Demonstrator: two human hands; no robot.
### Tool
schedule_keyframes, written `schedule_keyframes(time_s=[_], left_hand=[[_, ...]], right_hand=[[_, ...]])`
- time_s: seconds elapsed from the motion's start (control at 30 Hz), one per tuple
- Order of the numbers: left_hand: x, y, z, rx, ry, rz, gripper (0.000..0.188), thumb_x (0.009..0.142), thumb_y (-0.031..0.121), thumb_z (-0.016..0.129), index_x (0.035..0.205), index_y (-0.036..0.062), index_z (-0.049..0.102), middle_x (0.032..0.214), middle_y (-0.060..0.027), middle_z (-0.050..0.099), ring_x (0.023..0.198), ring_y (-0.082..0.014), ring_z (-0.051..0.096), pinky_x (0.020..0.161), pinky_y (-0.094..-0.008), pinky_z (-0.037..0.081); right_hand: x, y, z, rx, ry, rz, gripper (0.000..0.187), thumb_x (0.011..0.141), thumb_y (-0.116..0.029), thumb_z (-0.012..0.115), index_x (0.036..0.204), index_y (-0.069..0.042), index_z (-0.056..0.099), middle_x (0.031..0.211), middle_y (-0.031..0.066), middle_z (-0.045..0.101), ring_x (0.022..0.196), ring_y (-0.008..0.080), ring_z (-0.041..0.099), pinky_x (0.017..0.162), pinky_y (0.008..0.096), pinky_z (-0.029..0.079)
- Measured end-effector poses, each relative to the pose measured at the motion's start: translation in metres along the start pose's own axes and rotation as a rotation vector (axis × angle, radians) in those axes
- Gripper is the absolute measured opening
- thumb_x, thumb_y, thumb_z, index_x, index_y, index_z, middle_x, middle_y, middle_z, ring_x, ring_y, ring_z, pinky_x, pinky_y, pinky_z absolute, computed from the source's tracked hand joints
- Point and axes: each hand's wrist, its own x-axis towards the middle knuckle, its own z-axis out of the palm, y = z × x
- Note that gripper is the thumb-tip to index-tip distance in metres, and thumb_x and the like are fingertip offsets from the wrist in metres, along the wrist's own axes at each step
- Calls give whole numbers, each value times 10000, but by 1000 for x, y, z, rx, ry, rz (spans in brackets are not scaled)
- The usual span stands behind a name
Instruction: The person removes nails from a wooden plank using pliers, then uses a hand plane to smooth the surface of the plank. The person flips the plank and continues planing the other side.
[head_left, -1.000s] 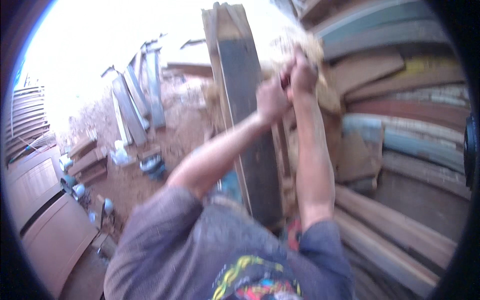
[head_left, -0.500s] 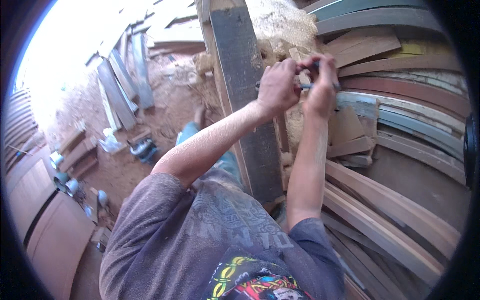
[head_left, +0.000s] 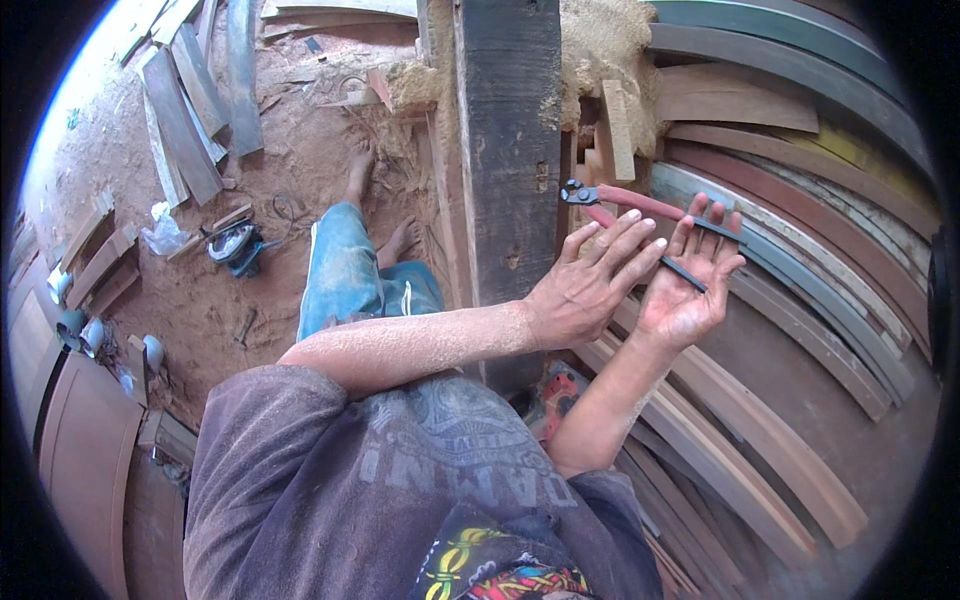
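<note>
End-cutting pincers (head_left: 640, 201) with red grips, a dark head and dark handle ends lie across my right hand (head_left: 690, 285). Its palm faces up and its slightly curved fingers bear the upper handle. The two handles are spread apart. Over the lower handle reaches my left hand (head_left: 590, 285), back upward and fingers stretched out side by side; its palm is hidden. The jaws stick out past the fingers, close to the right edge of a long dark timber beam (head_left: 510, 130).
Stacked boards (head_left: 760, 390) and curved planks fill the right side. A pale wood block (head_left: 617, 130) stands beside the beam. A red and grey tool (head_left: 562, 395) shows partly under my right forearm. On the dirt floor at left lie a dark blue power tool (head_left: 237, 248) and loose planks (head_left: 180, 125).
Both hands have come closer to my body. The right palm has turned up and opened out, and the left fingers have straightened. The pincers show clearly now. The view has shifted.
</note>
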Motion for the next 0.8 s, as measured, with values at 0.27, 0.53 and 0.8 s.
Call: schedule_keyframes(time_s=[0.27, 0.53, 0.8], left_hand=[[5, -9, -23, -41, 64, -29, 822, 899, 101, 625, 1666, 57, 332, 1690, -190, 334, 1615, -331, 285, 1267, -521, 202], [42, -17, -43, -133, 98, -32, 827, 884, 100, 655, 1641, -2, 338, 1646, -201, 407, 1596, -348, 330, 1254, -520, 244], [59, -26, -43, -154, 141, -12, 712, 932, 180, 662, 1574, -20, 428, 1544, -208, 541, 1481, -360, 506, 1157, -516, 386]], right_hand=[[0, 3, 37, -115, 65, 65, 565, 1146, -352, 505, 1584, -5, 415, 1548, 224, 520, 1519, 413, 441, 1238, 526, 431], [-6, 2, 68, -165, 162, 96, 593, 1133, -322, 546, 1594, 2, 362, 1512, 246, 489, 1500, 424, 441, 1286, 558, 368], [-12, 6, 91, -231, 249, 75, 648, 1123, -275, 565, 1629, 1, 269, 1534, 260, 443, 1513, 423, 413, 1302, 591, 324]])
